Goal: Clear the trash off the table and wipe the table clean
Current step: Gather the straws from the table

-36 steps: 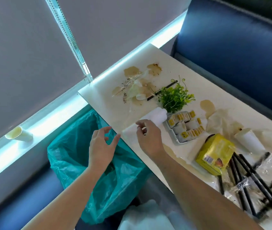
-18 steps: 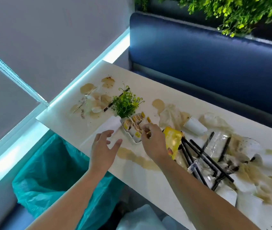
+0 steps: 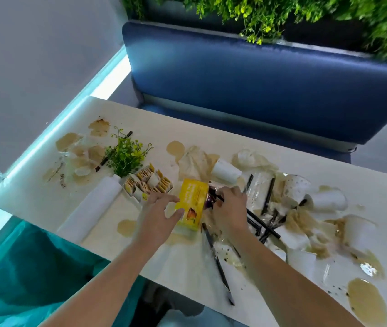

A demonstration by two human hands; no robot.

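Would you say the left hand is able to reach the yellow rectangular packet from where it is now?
Probably yes: the left hand is open right beside the yellow rectangular packet, its thumb at the packet's edge, and nothing lies between them.

No text is legible. The yellow box (image 3: 191, 206) bears print, too blurred to read. The sachets' (image 3: 150, 182) yellow labels are equally unreadable.

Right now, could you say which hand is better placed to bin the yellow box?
Left, I think: the left hand hovers open at the yellow box, nearer the teal trash bag.
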